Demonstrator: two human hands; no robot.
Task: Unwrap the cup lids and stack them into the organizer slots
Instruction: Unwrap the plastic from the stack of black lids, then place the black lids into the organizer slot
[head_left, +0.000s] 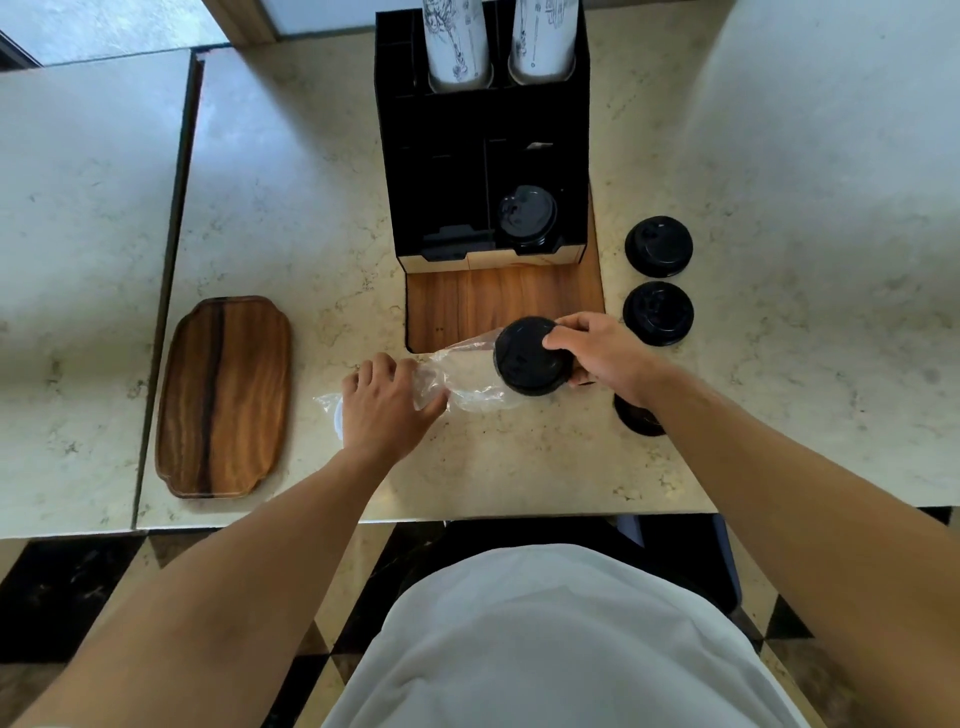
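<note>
From the head view I have both bare hands low over the pale marble worktop, just in front of the wooden base that carries the black organizer. My right hand grips a stack of black cup lids, fingers curled over its top edge and thumb underneath, so they are clamped on the stack. The stack lies tilted on its side at the mouth of a clear plastic wrapper, which trails off to the left across the worktop. My left hand bears down on the wrapper's crumpled left end, fingers curled into the plastic and gripping it; a bit of film pokes out beyond the knuckles.

In the organizer, one black lid stack sits in the front right slot; the front left slot is dark and I cannot tell what it holds. Two white paper cup stacks stand in the back compartments. To the right of the wooden base, two more black lid piles rest on the worktop, one behind the other and just apart, and another dark lid shows partly beneath my right forearm. A wooden tray lies well to the left, apart from everything else
</note>
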